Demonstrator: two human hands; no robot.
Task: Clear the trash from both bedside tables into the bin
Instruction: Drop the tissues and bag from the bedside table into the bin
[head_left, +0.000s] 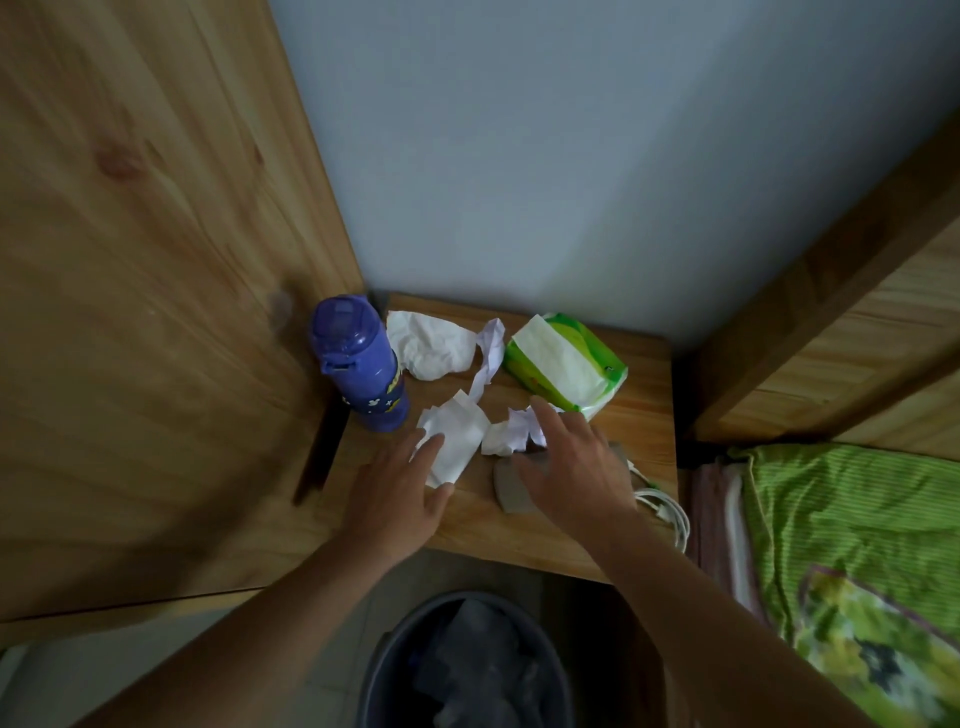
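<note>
White crumpled tissues (451, 439) lie on the wooden surface (641, 415) by a purple bottle (361, 364). Left hand (402, 493) and right hand (574, 467) reach over them, fingers spread, holding nothing. A bin (395, 649) sits below.

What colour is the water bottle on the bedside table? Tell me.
Purple, with small white and yellow figures near its base; the head view shows the water bottle.

Three crumpled white tissues (451, 441), one twisted paper strip (488, 358), one purple bottle (363, 364), one green tissue pack (566, 364), one white cable (670, 512), one bin (395, 654), two hands.
</note>
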